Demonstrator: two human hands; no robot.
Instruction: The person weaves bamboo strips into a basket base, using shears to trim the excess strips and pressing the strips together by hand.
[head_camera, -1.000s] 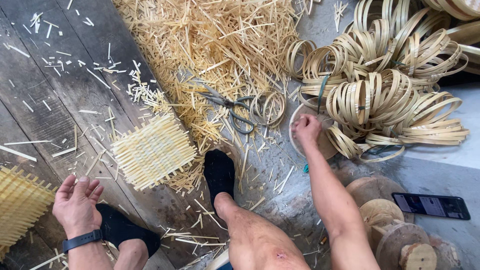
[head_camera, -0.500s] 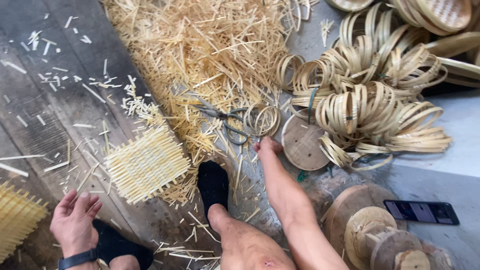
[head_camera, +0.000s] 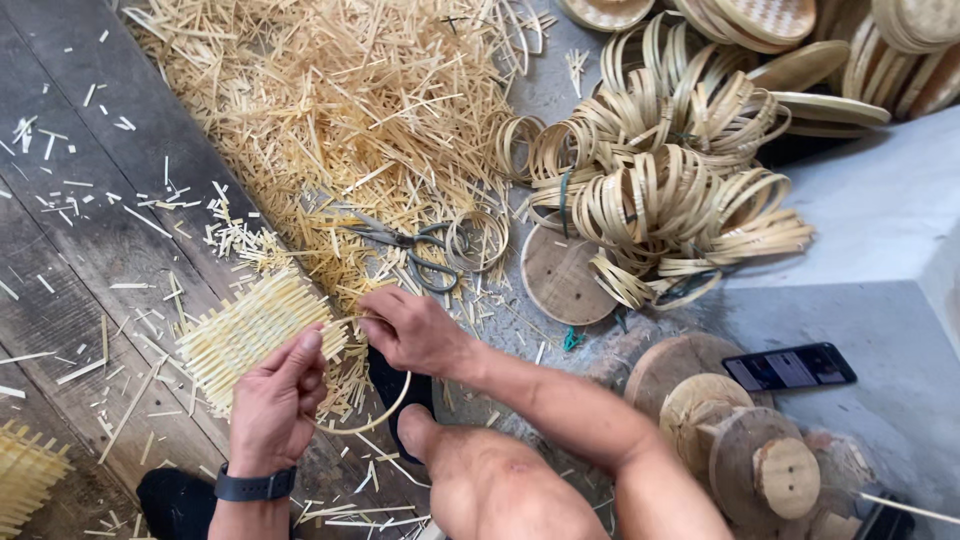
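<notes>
A small woven bamboo mat (head_camera: 250, 330) lies on the dark wooden floor in front of me. My left hand (head_camera: 275, 400), with a black watch on the wrist, grips the mat's right edge and a thin bamboo ring (head_camera: 385, 415) with fingers and thumb. My right hand (head_camera: 410, 330) holds the top of the same ring just right of the mat. The ring hangs over my black-socked foot (head_camera: 395, 385). Grey scissors (head_camera: 410, 245) lie on the floor just beyond my right hand.
A big heap of bamboo slivers (head_camera: 330, 110) covers the floor ahead. Several bamboo rings (head_camera: 670, 180) are piled at right beside a round wooden disc (head_camera: 565, 275). Wooden moulds (head_camera: 740, 440) and a phone (head_camera: 790, 367) sit at right. Another woven mat (head_camera: 25, 475) is at the lower left.
My right hand came back from the ring pile at right with a bamboo ring. My left hand rose from the floor and took hold of the mat's edge. The camera moved closer.
</notes>
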